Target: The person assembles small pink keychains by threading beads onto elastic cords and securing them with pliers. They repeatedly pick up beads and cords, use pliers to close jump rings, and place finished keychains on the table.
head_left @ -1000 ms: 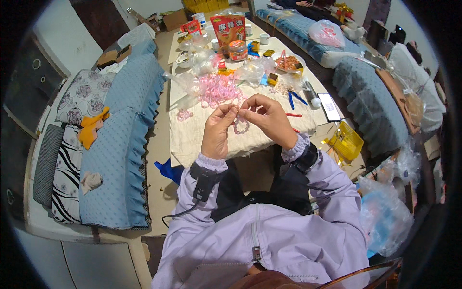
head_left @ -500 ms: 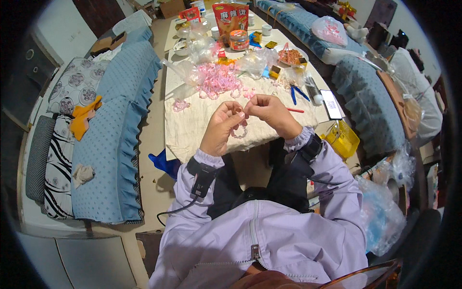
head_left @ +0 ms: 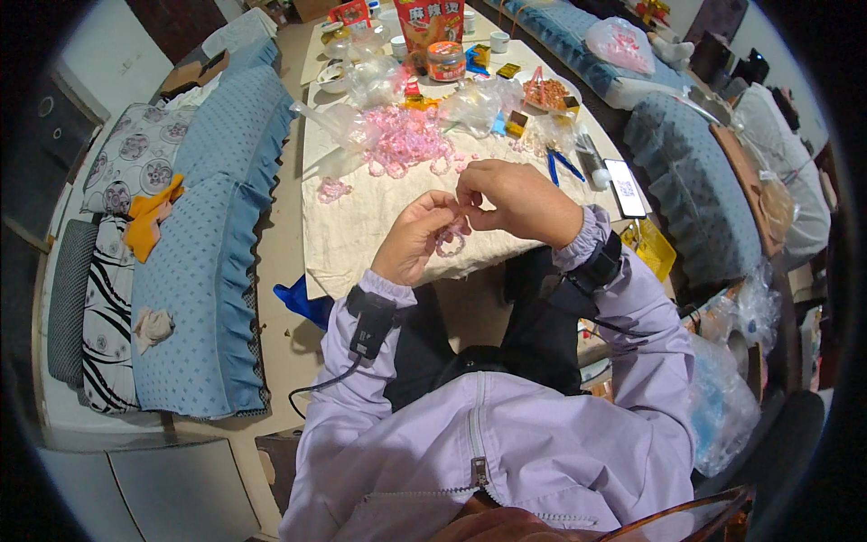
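Observation:
A small beaded bracelet (head_left: 451,242) in pale pink-purple hangs just below my fingertips. My left hand (head_left: 415,238) is closed, thumb and forefinger pinching the upper end of the bracelet. Against those fingertips my right hand (head_left: 522,200) is bent over in a pinch. What its fingers hold is too small to make out. Beyond both hands, a heap of pink beaded bracelets (head_left: 402,140) lies on the cream tablecloth (head_left: 361,239), with a smaller pink bunch (head_left: 333,190) to its left.
Blue-handled pliers (head_left: 562,166) and a phone (head_left: 624,188) lie on the right. Farther back are clear plastic bags (head_left: 474,110), a lidded jar (head_left: 445,61), a red food pouch (head_left: 432,23) and a plate of orange-brown bits (head_left: 548,94). A yellow basket (head_left: 652,248) sits beside the table's right edge.
My right hand has turned over and come in across the left fingertips, covering the red stick seen before. The bracelet hangs more bunched into a ring. The whole view has shifted slightly.

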{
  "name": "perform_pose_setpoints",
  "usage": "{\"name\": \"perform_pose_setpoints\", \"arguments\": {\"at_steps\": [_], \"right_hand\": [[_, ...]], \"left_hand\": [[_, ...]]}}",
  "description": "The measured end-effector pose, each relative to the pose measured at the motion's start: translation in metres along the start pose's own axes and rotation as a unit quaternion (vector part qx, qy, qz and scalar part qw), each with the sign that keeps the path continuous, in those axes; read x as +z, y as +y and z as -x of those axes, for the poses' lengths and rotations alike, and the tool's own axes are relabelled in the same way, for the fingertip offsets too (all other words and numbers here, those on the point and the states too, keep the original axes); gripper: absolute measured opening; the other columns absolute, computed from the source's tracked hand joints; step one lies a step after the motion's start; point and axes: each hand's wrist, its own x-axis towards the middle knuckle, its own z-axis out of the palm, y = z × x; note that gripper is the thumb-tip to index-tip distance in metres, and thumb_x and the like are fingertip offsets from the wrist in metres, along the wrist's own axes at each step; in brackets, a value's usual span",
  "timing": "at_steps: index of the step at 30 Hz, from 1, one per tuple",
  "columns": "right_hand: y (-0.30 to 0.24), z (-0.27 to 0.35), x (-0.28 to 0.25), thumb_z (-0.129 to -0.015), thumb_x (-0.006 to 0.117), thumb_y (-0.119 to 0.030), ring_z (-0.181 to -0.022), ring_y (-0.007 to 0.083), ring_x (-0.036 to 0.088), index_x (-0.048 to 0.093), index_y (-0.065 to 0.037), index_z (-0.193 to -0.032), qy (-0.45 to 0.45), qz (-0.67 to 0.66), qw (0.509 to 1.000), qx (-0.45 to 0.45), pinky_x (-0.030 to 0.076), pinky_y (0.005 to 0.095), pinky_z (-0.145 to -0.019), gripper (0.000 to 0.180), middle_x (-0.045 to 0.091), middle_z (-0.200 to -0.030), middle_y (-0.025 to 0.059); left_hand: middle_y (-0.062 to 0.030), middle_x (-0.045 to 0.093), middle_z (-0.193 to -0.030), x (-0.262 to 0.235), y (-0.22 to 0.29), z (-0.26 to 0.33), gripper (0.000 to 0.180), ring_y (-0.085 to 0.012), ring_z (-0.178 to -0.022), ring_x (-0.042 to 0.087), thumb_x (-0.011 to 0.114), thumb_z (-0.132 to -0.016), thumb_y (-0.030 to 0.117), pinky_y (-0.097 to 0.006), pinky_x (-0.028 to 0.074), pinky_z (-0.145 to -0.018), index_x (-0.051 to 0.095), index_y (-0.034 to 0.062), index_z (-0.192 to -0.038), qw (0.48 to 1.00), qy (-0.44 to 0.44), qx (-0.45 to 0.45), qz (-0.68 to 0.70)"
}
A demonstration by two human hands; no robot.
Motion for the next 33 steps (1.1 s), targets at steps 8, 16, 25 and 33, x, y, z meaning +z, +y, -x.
{"name": "perform_pose_setpoints", "arguments": {"at_steps": [8,16,25,33], "right_hand": [[-0.003,0.0,-0.003,-0.079,0.069,-0.019,-0.087,0.03,0.066,0.058,-0.003,-0.092,-0.081,0.134,0.984,-0.08,0.055,0.0401,-0.071,0.023,0.06,-0.093,0.0102],[-0.006,0.009,0.002,-0.078,0.071,-0.025,-0.087,0.026,0.065,0.058,-0.004,-0.093,-0.052,0.194,0.968,-0.153,0.055,0.0379,-0.071,0.029,0.058,-0.091,0.009],[0.015,0.027,0.016,-0.092,0.068,-0.008,-0.079,0.0099,0.057,0.062,-0.006,-0.105,0.08,-0.252,0.959,0.101,0.044,0.0244,-0.066,0.014,0.059,-0.094,0.0011],[0.01,0.034,0.032,-0.092,0.07,-0.015,-0.076,0.0088,0.059,0.064,-0.004,-0.101,0.105,-0.305,0.939,0.117,0.048,0.0249,-0.063,0.015,0.061,-0.086,0.0028]], "left_hand": [[-0.0031,0.063,-0.108,-0.014,-0.011,-0.002,0.034,-0.01,-0.089,0.058,0.067,-0.096,0.027,-0.027,0.047,-0.074,0.058,0.0076,-0.122,0.989,-0.108,-0.095,0.03],[-0.0015,0.065,-0.099,-0.013,-0.011,0.001,0.029,-0.0076,-0.077,0.055,0.066,-0.096,0.024,-0.022,0.045,-0.071,0.061,0.0063,-0.119,0.987,-0.097,-0.13,0.012],[-0.0043,0.065,-0.099,-0.004,-0.021,0.004,0.024,-0.0087,-0.088,0.059,0.062,-0.099,0.017,-0.022,0.047,-0.081,0.057,0.0043,-0.119,0.99,-0.058,-0.047,0.119],[-0.0026,0.062,-0.097,0.008,-0.025,0.006,0.026,-0.0096,-0.089,0.059,0.062,-0.099,0.019,-0.023,0.048,-0.082,0.054,0.0039,-0.119,0.991,-0.013,-0.034,0.132]]}}
